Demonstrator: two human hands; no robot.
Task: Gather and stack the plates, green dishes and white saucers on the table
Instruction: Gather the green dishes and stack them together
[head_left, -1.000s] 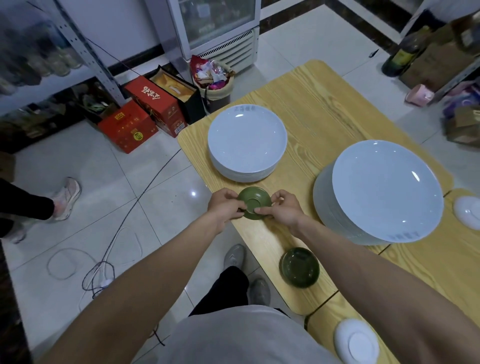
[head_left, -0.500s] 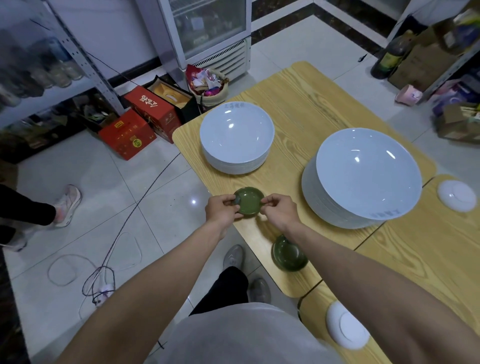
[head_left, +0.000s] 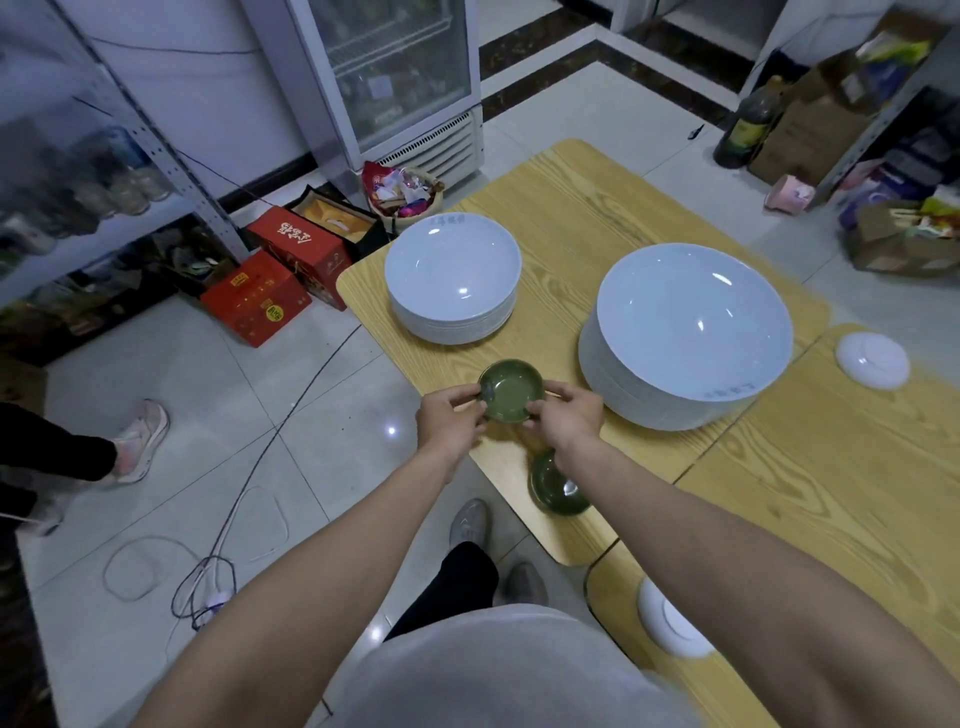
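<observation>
A small green dish (head_left: 510, 391) is held hollow side up over the table's near left edge, my left hand (head_left: 448, 421) pinching its left rim and my right hand (head_left: 569, 419) its right rim. A second green dish (head_left: 557, 486) sits on the wooden table (head_left: 571, 218) just below my right wrist, partly hidden by it. A stack of smaller white plates (head_left: 453, 278) stands at the far left of the table. A taller stack of large white plates (head_left: 688, 332) stands to the right. One white saucer (head_left: 872, 360) lies upside down at the far right, another white saucer (head_left: 670, 621) near my body.
A second wooden table (head_left: 852, 493) adjoins on the right. On the floor lie red boxes (head_left: 260, 296), a full waste basket (head_left: 402, 195) and cables (head_left: 208, 587). A fridge (head_left: 395, 78) and a metal shelf (head_left: 93, 171) stand behind. Another person's shoe (head_left: 140, 439) is at the left.
The green dish in both hands has been turned from underside up to hollow side up. The camera view has shifted slightly.
</observation>
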